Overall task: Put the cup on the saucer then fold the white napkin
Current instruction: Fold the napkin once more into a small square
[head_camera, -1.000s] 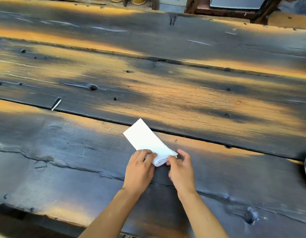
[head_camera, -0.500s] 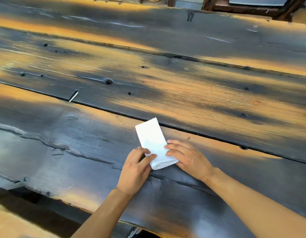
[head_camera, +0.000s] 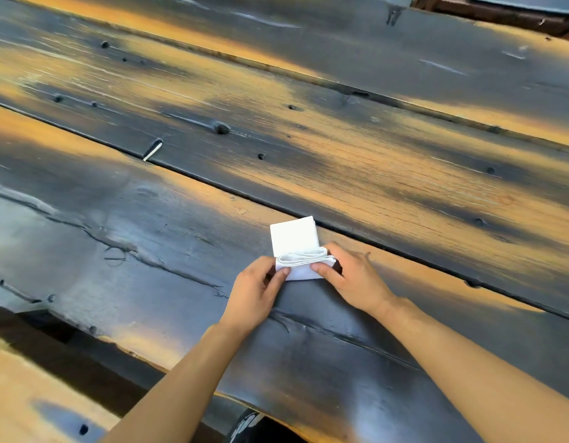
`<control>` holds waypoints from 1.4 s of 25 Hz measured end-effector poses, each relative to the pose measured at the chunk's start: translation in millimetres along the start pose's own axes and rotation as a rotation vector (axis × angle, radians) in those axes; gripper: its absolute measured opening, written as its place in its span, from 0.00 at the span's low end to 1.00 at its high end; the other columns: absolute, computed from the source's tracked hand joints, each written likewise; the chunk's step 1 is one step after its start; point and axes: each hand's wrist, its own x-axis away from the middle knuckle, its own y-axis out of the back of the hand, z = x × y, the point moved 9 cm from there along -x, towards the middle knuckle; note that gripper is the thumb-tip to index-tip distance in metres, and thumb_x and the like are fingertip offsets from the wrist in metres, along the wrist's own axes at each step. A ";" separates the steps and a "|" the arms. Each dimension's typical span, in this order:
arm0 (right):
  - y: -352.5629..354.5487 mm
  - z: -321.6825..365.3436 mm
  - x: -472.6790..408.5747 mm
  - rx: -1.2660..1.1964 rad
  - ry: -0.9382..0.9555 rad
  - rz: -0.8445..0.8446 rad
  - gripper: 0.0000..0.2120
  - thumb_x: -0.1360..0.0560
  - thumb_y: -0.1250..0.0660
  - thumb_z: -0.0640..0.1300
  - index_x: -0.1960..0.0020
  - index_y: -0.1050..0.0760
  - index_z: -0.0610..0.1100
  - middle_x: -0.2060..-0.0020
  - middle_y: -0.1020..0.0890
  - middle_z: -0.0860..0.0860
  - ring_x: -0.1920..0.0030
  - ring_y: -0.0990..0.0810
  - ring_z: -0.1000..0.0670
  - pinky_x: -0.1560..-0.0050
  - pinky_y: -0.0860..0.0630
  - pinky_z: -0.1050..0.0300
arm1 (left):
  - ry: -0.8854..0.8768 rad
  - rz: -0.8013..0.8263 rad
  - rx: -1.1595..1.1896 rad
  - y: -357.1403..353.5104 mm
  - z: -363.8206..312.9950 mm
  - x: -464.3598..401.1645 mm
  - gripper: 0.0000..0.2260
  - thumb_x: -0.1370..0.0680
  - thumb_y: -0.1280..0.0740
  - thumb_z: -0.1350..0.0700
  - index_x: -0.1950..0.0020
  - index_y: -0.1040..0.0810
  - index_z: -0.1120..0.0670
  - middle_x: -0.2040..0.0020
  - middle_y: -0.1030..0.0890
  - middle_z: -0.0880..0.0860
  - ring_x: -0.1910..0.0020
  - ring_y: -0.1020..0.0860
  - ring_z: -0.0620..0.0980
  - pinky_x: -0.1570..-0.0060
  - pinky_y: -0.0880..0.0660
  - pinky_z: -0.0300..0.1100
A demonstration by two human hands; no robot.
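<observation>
On the big dark wooden table (head_camera: 149,238), the left hand (head_camera: 256,290) pinches the left end of the white napkin (head_camera: 294,239) with thumb and fingers. The napkin lies folded on the near plank, its near edge lifted up. The right hand (head_camera: 353,278) pinches the right end the same way.

White napkin (head_camera: 294,239) partly folded; near end lifted off table.

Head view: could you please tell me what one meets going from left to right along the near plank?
Bare wooden table → left hand → white napkin, pinched at its near fold → right hand.
</observation>
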 end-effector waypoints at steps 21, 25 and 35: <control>-1.6 -11.8 -81.1 0.242 -0.418 -0.061 0.22 0.20 0.42 0.65 0.51 0.28 0.45 0.49 0.18 0.40 0.46 0.21 0.36 0.56 0.30 0.49 | 0.347 -0.041 -0.341 -1.9 25.9 -77.4 0.19 0.16 0.46 0.43 0.47 0.26 0.58 0.54 0.17 0.61 0.52 0.21 0.65 0.56 0.30 0.51; 5.5 -7.9 -77.0 0.310 -0.556 -0.186 0.28 0.24 0.37 0.67 0.45 0.24 0.41 0.48 0.16 0.41 0.45 0.19 0.37 0.55 0.29 0.50 | 0.520 -0.092 -0.438 1.5 27.1 -81.0 0.25 0.18 0.46 0.39 0.48 0.21 0.58 0.52 0.17 0.60 0.52 0.20 0.63 0.59 0.30 0.46; -18.8 72.3 -84.6 0.592 0.226 -0.357 0.19 0.18 0.40 0.48 0.30 0.27 0.43 0.29 0.27 0.42 0.25 0.33 0.40 0.23 0.41 0.41 | 0.145 -0.473 -0.471 32.6 25.0 -52.8 0.12 0.18 0.41 0.50 0.45 0.25 0.58 0.43 0.22 0.58 0.43 0.24 0.63 0.45 0.29 0.55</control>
